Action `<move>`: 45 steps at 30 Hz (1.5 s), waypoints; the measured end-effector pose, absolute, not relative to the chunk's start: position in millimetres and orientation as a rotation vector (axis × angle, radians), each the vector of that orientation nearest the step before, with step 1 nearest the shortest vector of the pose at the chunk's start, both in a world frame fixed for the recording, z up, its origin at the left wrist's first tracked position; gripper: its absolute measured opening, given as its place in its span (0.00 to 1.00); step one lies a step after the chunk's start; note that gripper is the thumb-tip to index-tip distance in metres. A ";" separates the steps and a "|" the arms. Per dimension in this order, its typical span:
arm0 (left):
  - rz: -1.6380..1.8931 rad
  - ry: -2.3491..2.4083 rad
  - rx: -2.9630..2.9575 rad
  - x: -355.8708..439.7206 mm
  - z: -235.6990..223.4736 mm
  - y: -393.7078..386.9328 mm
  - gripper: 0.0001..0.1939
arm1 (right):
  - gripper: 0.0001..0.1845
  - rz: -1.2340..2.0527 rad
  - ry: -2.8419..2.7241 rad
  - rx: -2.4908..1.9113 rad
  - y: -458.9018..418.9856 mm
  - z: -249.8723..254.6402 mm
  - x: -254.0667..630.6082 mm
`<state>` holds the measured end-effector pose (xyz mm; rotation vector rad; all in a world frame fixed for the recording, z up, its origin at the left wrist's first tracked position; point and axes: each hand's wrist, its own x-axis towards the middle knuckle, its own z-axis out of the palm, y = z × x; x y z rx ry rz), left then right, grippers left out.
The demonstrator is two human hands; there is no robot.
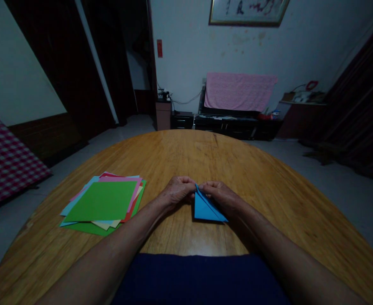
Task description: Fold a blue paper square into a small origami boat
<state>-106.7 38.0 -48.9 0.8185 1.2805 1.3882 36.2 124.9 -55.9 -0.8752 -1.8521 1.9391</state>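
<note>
A blue origami paper [206, 207] lies folded into a triangle on the round wooden table [186, 152], its point up between my hands. My left hand [178, 190] pinches the top corner from the left. My right hand [220, 195] pinches the same corner from the right, over the paper's folded edge. The fingertips hide the tip of the fold. To the left of my left forearm lies a loose stack of square origami papers [102, 202], with a green sheet on top and pink, blue, yellow and red sheets showing beneath.
A pink towel [240, 91] hangs over a low black cabinet [227, 125] against the far wall, below a framed picture [248, 10]. A red-checked cloth item [5, 161] leans at the far left. The table's curved edge drops to a grey floor.
</note>
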 end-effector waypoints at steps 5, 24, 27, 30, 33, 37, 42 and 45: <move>1.329 1.256 0.752 -111.2 -43.4 34.5 0.04 | 0.16 1.890 -1.868 -0.859 122.8 -52.2 36.8; 1.257 1.287 0.839 -115.3 -37.8 32.2 0.05 | 0.15 1.716 -2.014 -0.900 123.2 -53.8 36.8; 1.257 1.307 0.845 -114.6 -38.9 33.4 0.05 | 0.15 1.687 -2.037 -0.904 124.8 -55.6 36.6; 1.265 1.326 0.858 -114.1 -40.8 34.3 0.06 | 0.15 1.679 -2.020 -0.910 124.3 -55.6 35.7; 1.275 1.340 0.868 -113.6 -41.5 34.3 0.07 | 0.15 1.700 -1.987 -0.920 121.8 -53.6 35.0; 1.286 1.313 0.859 -113.7 -40.8 32.8 0.07 | 0.16 1.750 -1.929 -0.900 120.7 -55.0 34.9; 1.279 1.265 0.819 -116.9 -42.5 31.8 0.04 | 0.15 1.757 -1.932 -0.870 123.3 -59.6 34.9; 1.281 1.283 0.827 -118.7 -43.7 32.3 0.05 | 0.14 1.732 -1.948 -0.889 123.2 -58.3 34.5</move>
